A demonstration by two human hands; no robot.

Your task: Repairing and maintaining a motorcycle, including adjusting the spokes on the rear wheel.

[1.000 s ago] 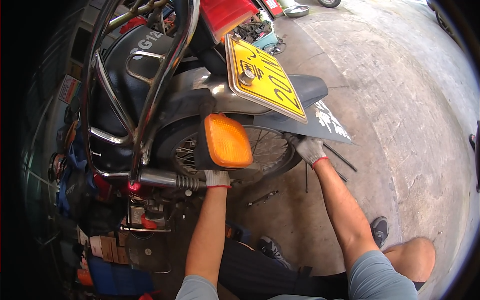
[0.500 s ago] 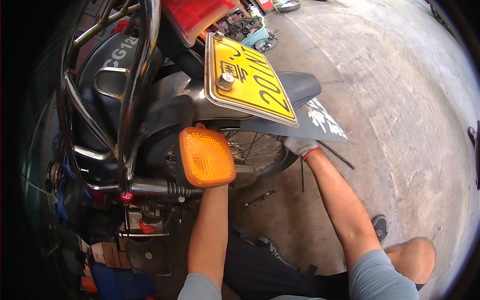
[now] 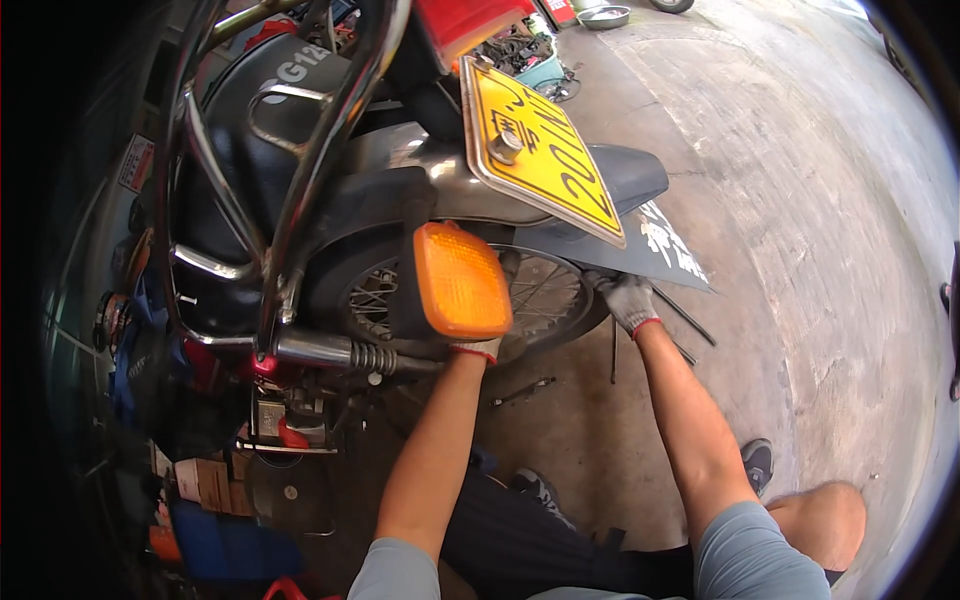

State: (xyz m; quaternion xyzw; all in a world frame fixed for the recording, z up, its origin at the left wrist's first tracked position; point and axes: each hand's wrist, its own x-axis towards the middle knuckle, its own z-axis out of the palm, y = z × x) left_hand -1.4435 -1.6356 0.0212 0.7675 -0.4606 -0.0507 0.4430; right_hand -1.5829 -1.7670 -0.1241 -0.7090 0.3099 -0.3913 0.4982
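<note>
The rear wheel (image 3: 545, 318) of a motorcycle stands in front of me under its dark mudguard (image 3: 490, 195). At the wheel's right edge, below the black mud flap (image 3: 610, 250), my right hand (image 3: 632, 302) in a grey-white knit glove has its bent fingers round the tyre. My left hand (image 3: 476, 348) reaches in beside the wheel. Only its red-edged glove cuff shows, because the orange turn signal (image 3: 463, 282) covers the fingers. Above the wheel, a yellow number plate (image 3: 545, 150) tilts on the mudguard.
A chrome rack (image 3: 285, 230) and black seat (image 3: 265, 110) rise at left. Metal rods (image 3: 684, 314) and a small tool (image 3: 524, 391) lie on the concrete floor (image 3: 800, 240). A teal basin (image 3: 543, 68) of parts and a metal bowl (image 3: 604, 16) stand at the back.
The motorcycle appears farther right in the picture. My left hand's glove cuff has come out from behind the turn signal. My right hand remains at the tyre, showing more of its glove.
</note>
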